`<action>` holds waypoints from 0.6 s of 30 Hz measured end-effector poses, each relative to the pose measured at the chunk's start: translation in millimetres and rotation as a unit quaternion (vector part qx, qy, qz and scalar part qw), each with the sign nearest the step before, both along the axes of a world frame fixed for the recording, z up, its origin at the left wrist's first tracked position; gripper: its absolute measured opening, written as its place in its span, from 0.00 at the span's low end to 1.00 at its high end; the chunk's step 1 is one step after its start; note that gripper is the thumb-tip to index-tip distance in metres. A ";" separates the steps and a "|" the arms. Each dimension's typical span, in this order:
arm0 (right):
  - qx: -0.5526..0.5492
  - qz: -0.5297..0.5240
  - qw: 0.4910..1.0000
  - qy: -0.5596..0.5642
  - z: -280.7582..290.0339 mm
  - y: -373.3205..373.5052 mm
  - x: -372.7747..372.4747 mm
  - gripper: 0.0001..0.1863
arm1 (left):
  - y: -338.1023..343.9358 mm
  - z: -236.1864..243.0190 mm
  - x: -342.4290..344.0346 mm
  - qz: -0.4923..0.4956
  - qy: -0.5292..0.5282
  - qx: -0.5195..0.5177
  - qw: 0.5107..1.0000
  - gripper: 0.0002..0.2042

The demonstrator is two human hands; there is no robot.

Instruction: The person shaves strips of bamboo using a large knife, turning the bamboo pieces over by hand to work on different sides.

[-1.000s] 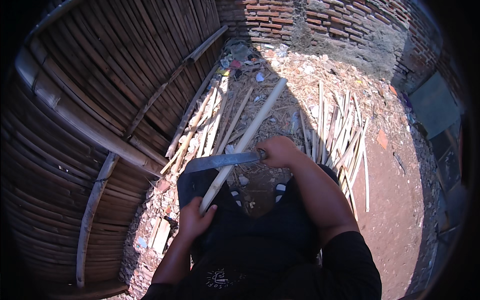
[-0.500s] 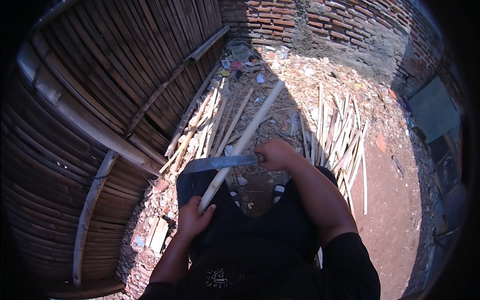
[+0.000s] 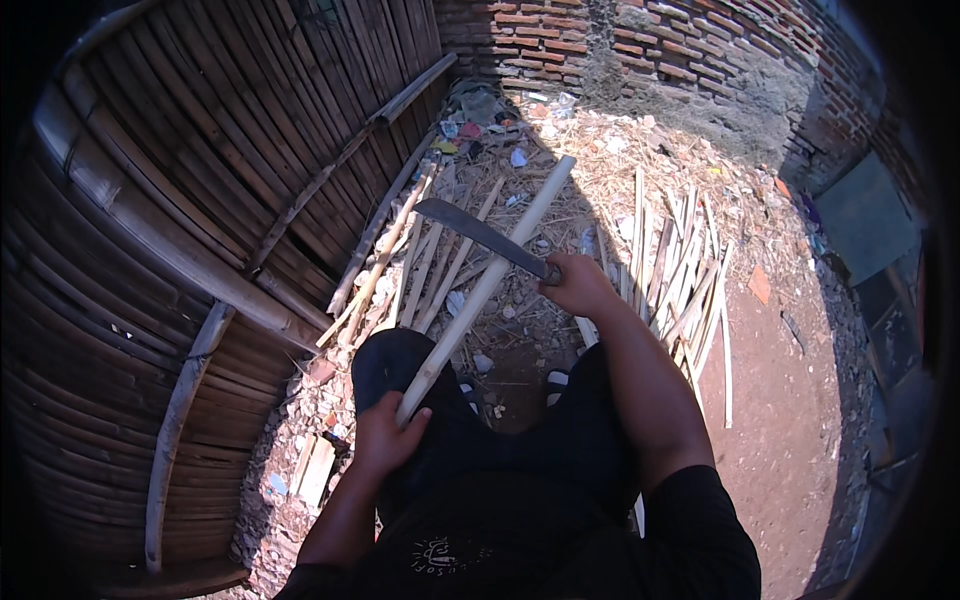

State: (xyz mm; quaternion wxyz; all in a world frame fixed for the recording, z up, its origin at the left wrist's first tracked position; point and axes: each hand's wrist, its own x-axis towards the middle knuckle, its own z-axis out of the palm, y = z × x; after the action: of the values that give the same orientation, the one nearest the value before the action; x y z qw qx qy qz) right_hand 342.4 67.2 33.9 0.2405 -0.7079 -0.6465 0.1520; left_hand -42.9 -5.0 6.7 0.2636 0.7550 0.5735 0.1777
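Observation:
My left hand (image 3: 393, 425) is closed round the lower end of a long pale bamboo strip (image 3: 465, 320), which slants up and away to the right from over my left thigh. My right hand (image 3: 574, 287) grips the handle of a machete (image 3: 465, 227); its broad dark blade crosses the strip's upper part and points toward the far left, above my knees.
A bamboo slat wall (image 3: 150, 200) stands left and a brick wall (image 3: 530, 45) ahead. Loose bamboo strips (image 3: 680, 300) lie in piles on both sides of the littered ground (image 3: 770, 420). My sandalled feet (image 3: 560, 385) show below. Grey panels (image 3: 870, 210) lean at right.
My right hand has moved forward and right, sliding the machete higher up along the bamboo strip, its tip now angled farther forward. My left hand stays in place on the strip.

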 end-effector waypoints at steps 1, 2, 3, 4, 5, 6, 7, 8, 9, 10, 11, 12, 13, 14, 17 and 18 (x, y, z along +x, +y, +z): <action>-0.012 0.050 0.998 -0.032 -1.3 -0.1 -5.8 0.22 | -0.1 0.1 0.4 0.001 -0.002 -0.001 1.000 0.22; -0.023 0.100 0.993 -0.062 -3.1 0.8 -12.9 0.21 | -0.2 0.0 -0.3 0.003 -0.003 -0.003 1.000 0.22; -0.034 0.149 0.984 -0.092 -4.8 1.2 -19.4 0.20 | -0.2 -0.5 -0.9 0.005 -0.004 -0.006 1.000 0.22; -0.034 0.183 0.976 -0.113 -7.0 0.6 -26.5 0.20 | -0.2 -1.1 -1.3 0.007 -0.005 -0.008 1.000 0.22; -0.033 0.218 0.966 -0.134 -8.6 0.6 -33.8 0.20 | -0.2 -1.4 -2.0 0.009 -0.002 -0.007 1.000 0.22; -0.031 0.252 0.955 -0.155 -9.0 1.0 -37.9 0.19 | -0.8 -2.0 -2.6 0.010 0.002 -0.005 1.000 0.22; -0.028 0.247 0.958 -0.144 -7.3 0.9 -38.5 0.19 | -0.9 -1.8 -3.2 0.012 0.005 -0.004 1.000 0.22; -0.027 0.241 0.961 -0.134 -3.6 -1.8 -37.8 0.19 | -1.1 -2.0 -3.0 0.011 0.004 -0.003 1.000 0.22; -0.025 0.236 0.963 -0.125 -1.9 -3.6 -36.6 0.19 | -1.2 -2.3 -2.9 0.011 0.004 -0.001 1.000 0.22; -0.020 0.191 0.976 -0.107 -2.3 -1.8 -30.9 0.19 | -1.5 -2.5 -3.1 0.010 0.003 0.000 1.000 0.21; -0.016 0.143 0.986 -0.088 -2.6 0.1 -19.4 0.20 | -2.1 -1.0 -2.5 0.014 0.007 -0.004 1.000 0.21; -0.011 0.096 0.993 -0.072 -1.5 2.4 -8.7 0.21 | -2.4 1.1 -1.0 0.019 0.008 -0.008 1.000 0.21; -0.004 0.054 0.998 -0.043 -1.2 3.4 0.1 0.21 | -2.6 2.0 0.1 0.024 0.009 -0.011 1.000 0.21; 0.005 0.011 1.000 -0.015 1.8 3.9 7.2 0.22 | -2.2 1.2 0.7 0.021 0.008 -0.009 1.000 0.21; 0.004 -0.033 0.998 0.045 4.7 0.7 11.3 0.23 | -1.5 -0.1 1.1 0.017 0.004 -0.006 1.000 0.21; -0.001 -0.034 0.998 0.061 5.3 -1.2 9.3 0.23 | -2.0 1.1 1.6 0.017 0.003 -0.008 1.000 0.21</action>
State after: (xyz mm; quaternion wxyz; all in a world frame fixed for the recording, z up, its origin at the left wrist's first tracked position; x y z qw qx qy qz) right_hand 351.7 66.0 39.2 0.2839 -0.7190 -0.6062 0.1870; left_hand -41.3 -7.0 7.9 0.2644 0.7440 0.5881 0.1752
